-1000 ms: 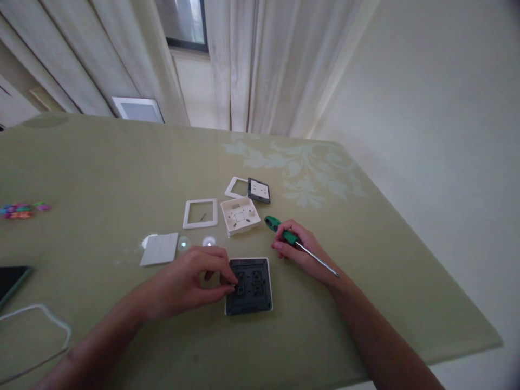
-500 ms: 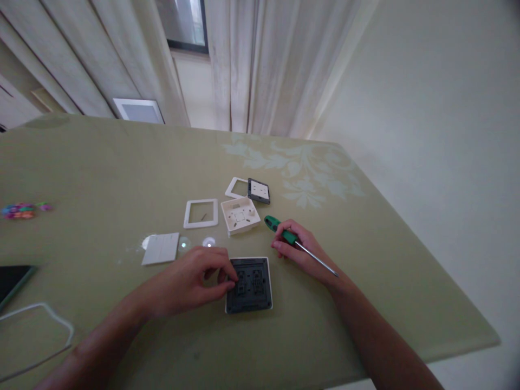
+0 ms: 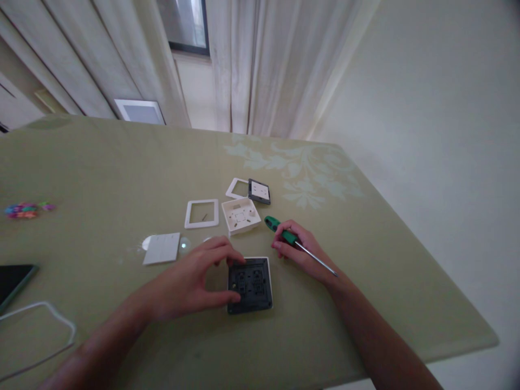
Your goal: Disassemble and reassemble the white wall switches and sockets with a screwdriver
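A square switch panel (image 3: 250, 303), dark on its upturned back with a white rim, lies on the table in front of me. My left hand (image 3: 211, 271) reaches over its left side, thumb and fingers spread apart with nothing between them. A small brassy spot, perhaps a screw, shows on the panel near the thumb. Right of the panel, my right hand (image 3: 294, 244) rests on the table, closed round a screwdriver (image 3: 289, 236) with a green handle. The screwdriver's metal shaft points back along my right forearm.
Beyond the panel stand a white mounting box (image 3: 241, 216), a white frame (image 3: 186, 215) with a screw inside it, and a socket module (image 3: 259, 191) against another frame (image 3: 231, 188). Leftward are a white plate (image 3: 161, 249), a dark device (image 3: 15, 281), a white cable (image 3: 52, 310) and colourful bits (image 3: 24, 210).
My left thumb and fingers have parted from a pinch over the panel's left part, uncovering the brassy spot. My right hand and the screwdriver stay in place.
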Demonstrator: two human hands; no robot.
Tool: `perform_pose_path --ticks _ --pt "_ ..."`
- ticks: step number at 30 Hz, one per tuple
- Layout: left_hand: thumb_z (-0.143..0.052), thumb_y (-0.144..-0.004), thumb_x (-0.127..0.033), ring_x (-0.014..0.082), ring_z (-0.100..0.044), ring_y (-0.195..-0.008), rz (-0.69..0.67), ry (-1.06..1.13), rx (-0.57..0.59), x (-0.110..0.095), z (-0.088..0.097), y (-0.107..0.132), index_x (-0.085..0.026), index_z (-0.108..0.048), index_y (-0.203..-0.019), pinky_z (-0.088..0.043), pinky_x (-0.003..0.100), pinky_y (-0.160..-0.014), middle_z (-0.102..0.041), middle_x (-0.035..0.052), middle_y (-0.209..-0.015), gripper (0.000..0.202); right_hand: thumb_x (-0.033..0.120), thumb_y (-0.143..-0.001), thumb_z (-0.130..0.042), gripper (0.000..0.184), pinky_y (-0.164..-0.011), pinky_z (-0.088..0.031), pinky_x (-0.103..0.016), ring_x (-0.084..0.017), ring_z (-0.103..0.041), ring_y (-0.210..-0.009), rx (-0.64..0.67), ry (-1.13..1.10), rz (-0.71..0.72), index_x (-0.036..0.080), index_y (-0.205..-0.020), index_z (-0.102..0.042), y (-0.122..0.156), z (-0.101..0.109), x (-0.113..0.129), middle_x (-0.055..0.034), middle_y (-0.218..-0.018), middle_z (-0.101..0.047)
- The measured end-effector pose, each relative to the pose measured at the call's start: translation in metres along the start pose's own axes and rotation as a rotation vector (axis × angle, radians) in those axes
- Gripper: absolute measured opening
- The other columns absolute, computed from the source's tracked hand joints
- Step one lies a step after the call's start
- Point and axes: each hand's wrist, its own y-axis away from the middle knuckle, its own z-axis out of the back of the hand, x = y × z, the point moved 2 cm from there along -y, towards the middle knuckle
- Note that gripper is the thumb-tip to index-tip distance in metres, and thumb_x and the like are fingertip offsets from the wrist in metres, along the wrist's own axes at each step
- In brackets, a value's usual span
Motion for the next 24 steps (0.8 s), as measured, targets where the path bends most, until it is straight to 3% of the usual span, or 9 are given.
perform_pose_path --ticks 3,5,10,16,20,24 --pt "-0.092 -0.082 -0.054 0.0328 -0.051 -0.141 -0.037 -0.088 -0.001 -0.008 -0.002 0.001 -0.035 -0.052 -0.151 -0.048 0.051 -0.118 -0.055 0.0069 -0.152 0.082 0.04 -0.095 -0.08 0.028 -0.068 -0.053 -0.028 -0.015 -0.068 -0.074 -0.003 -0.025 0.013 0.025 -0.114 -0.065 0.0 0.0 -0.001 0.0017 -0.089 -0.069" --pt "-0.095 -0.078 -0.056 0.0356 -0.048 -0.145 -0.039 -0.135 0.019 -0.011 -0.006 0.0 -0.034 -0.048 -0.154 -0.046 0.054 -0.121 -0.051 0.0081 -0.157 0.092 0.04 -0.094 -0.08 0.031 -0.07 -0.054 -0.029 -0.015 -0.068 -0.075 -0.007 -0.052 0.034 0.025 -0.117 -0.064 0.0 0.0 -0.002 -0.0004 -0.094 -0.072" --pt "-0.093 -0.079 -0.038 0.0346 -0.053 -0.138 -0.045 -0.126 0.051 -0.014 -0.012 -0.002 -0.032 -0.052 -0.147 -0.047 0.055 -0.121 -0.057 0.0077 -0.148 0.08 0.042 -0.098 -0.075 0.031 -0.075 -0.058 -0.032 -0.015 -0.072 -0.08 -0.024 -0.107 0.096 0.026 -0.124 -0.066 0.0 0.007 0.001 -0.0065 -0.113 -0.077" --pt "-0.091 -0.08 -0.033 0.0333 -0.055 -0.136 -0.072 -0.09 0.032 -0.014 -0.012 -0.003 -0.031 -0.054 -0.147 -0.048 0.052 -0.12 -0.057 0.0081 -0.147 0.076 0.035 -0.099 -0.069 0.04 -0.079 -0.059 -0.036 -0.019 -0.076 -0.086 -0.095 -0.338 0.136 0.029 -0.139 -0.07 0.005 0.014 0.012 -0.0099 -0.123 -0.08" --pt "-0.092 -0.079 -0.031 0.0335 -0.054 -0.136 -0.075 -0.092 0.006 -0.015 -0.012 -0.003 -0.03 -0.057 -0.146 -0.05 0.05 -0.118 -0.059 0.0077 -0.146 0.075 0.027 -0.094 -0.065 0.041 -0.074 -0.057 -0.034 -0.017 -0.073 -0.08 -0.16 -0.434 0.143 0.03 -0.133 -0.076 0.006 0.014 0.017 -0.0075 -0.12 -0.081" --pt "-0.092 -0.078 -0.031 0.0328 -0.052 -0.137 -0.071 -0.086 0.018 -0.017 -0.013 -0.003 -0.028 -0.057 -0.143 -0.048 0.05 -0.12 -0.059 0.0079 -0.145 0.073 0.029 -0.094 -0.063 0.038 -0.074 -0.057 -0.035 -0.017 -0.07 -0.077 -0.187 -0.443 0.114 0.028 -0.128 -0.079 0.003 0.014 0.015 -0.0084 -0.119 -0.081"
